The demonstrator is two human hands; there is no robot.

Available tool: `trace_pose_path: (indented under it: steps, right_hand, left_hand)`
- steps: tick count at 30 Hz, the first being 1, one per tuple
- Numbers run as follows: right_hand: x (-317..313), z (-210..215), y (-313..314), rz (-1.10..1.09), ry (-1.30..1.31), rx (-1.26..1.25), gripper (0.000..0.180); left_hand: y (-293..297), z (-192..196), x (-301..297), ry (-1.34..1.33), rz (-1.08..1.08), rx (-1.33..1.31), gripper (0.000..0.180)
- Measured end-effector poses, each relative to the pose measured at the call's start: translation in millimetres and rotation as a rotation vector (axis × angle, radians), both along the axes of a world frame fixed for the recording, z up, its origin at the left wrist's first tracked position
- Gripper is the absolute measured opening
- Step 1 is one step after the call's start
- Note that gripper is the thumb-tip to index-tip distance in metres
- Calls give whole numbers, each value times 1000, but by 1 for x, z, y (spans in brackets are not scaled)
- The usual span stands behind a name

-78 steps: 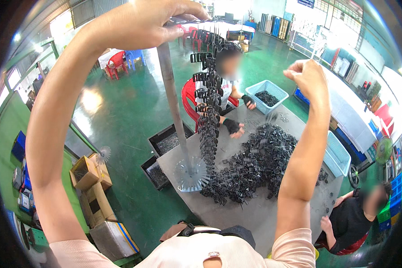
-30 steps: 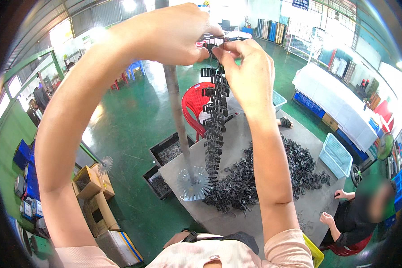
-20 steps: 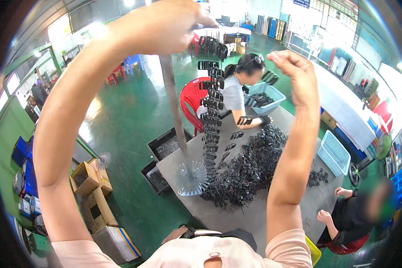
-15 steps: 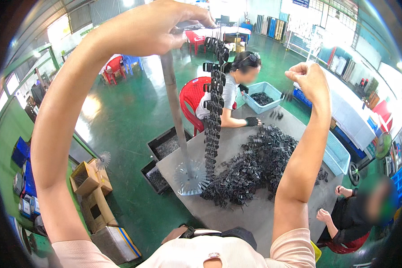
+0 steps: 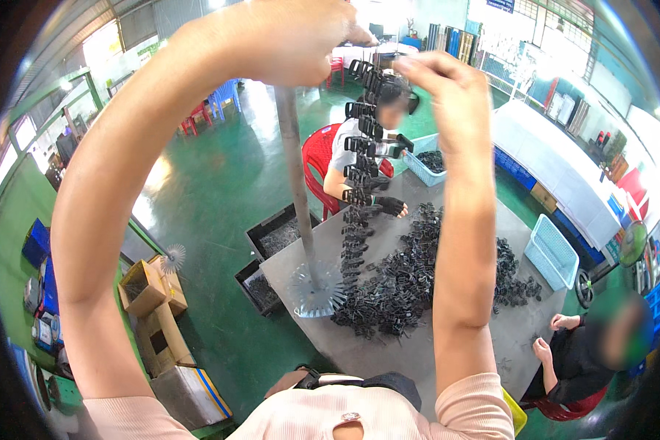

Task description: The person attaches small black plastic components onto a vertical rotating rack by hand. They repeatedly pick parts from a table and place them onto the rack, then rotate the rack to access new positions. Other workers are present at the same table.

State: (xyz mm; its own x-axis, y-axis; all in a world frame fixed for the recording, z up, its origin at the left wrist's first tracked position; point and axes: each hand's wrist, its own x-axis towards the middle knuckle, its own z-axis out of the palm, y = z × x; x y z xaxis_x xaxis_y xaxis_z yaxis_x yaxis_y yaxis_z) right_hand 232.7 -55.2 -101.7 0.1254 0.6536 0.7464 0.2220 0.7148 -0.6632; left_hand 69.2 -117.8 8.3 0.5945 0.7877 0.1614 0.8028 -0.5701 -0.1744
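Observation:
A vertical strand of small black plastic clips [image 5: 361, 147] hangs from above the table down to the pile. My left hand [image 5: 293, 44] is raised at the top, its fingers curled near the strand's upper end; what it grips is hidden. Thumb and fingers pinched, my right hand [image 5: 447, 95] is just right of the strand's top; whatever it holds is too small to make out. Beside the strand, a grey metal pole [image 5: 292, 161] rises from a spoked metal disc [image 5: 308, 290]. A loose pile of black clips [image 5: 389, 293] spreads across the grey table [image 5: 323, 337].
A co-worker in grey [image 5: 341, 165] sits across the table, a black-gloved hand by the pile; another in black [image 5: 565, 367] sits at right. Light-blue baskets [image 5: 554, 253] stand at the table's right and far edges. Black crates [image 5: 260, 286] and cardboard boxes [image 5: 150, 293] are at left.
My right hand has swung left, from out beyond the table's right side to the strand's top. My left hand has shifted slightly right. The far co-worker's gloved hand has moved left.

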Motion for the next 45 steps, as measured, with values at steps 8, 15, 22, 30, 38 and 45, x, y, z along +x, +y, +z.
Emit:
trace_pose_path:
  steps: [8,15,22,30,38,45]
  right_hand:
    - [90,-5,6,-517,-546,-184,22]
    - [-21,1,-4,-269,-355,181,24]
    - [-17,3,11,-101,-81,42,17]
    - [108,-6,20,-466,-588,-292,29]
    - [4,-2,9,-342,-449,225,32]
    - [-9,-8,36,-434,-330,370,18]
  left_hand:
    - [24,-10,-47,-107,-212,63,55]
    - [19,-8,-38,7,-341,176,45]
    - [1,1,-11,-2,-99,50,41]
    - [47,-16,-52,-34,-320,257,46]
    - [31,-11,-35,16,-283,211,53]
    - [23,-9,-6,22,-54,131,40]
